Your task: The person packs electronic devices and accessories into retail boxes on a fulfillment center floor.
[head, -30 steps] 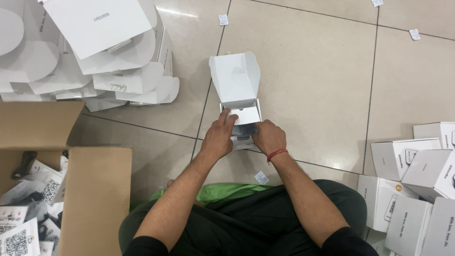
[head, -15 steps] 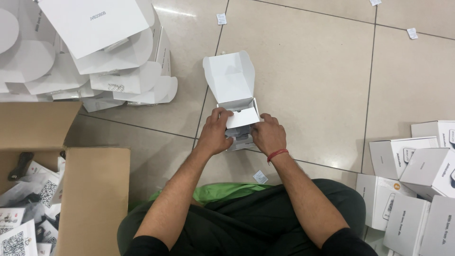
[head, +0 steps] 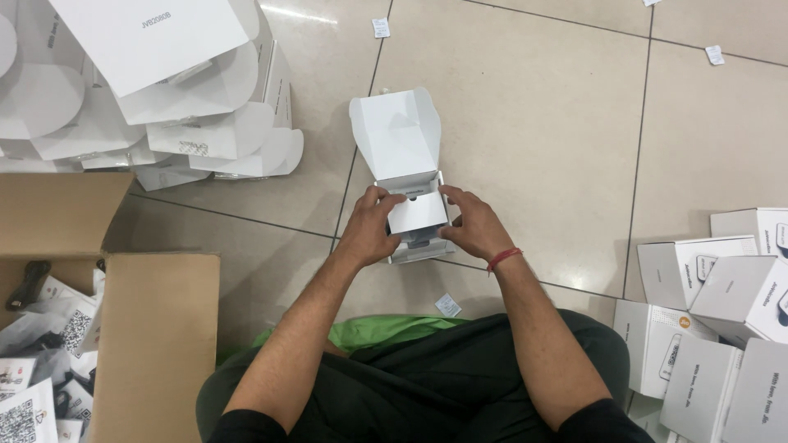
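Observation:
A small white cardboard box [head: 402, 135] stands on the tiled floor in front of me, its lid flap tilted up and away. My left hand [head: 367, 229] grips the box's left side, thumb on a white inner card [head: 419, 212]. My right hand [head: 474, 224], with a red thread at the wrist, holds the right side, fingers on the same card. A dark item shows just under the card; I cannot make out what it is.
Several flattened and open white boxes [head: 164, 90] lie piled at the upper left. A brown carton [head: 156, 328] with leaflets and dark parts stands at the lower left. Closed white boxes [head: 722, 312] are stacked at the right. Small paper scraps [head: 447, 305] dot the floor.
The box and both hands have shifted slightly toward me. The white inner card now lies lower over the box's opening, with both thumbs pressing on it.

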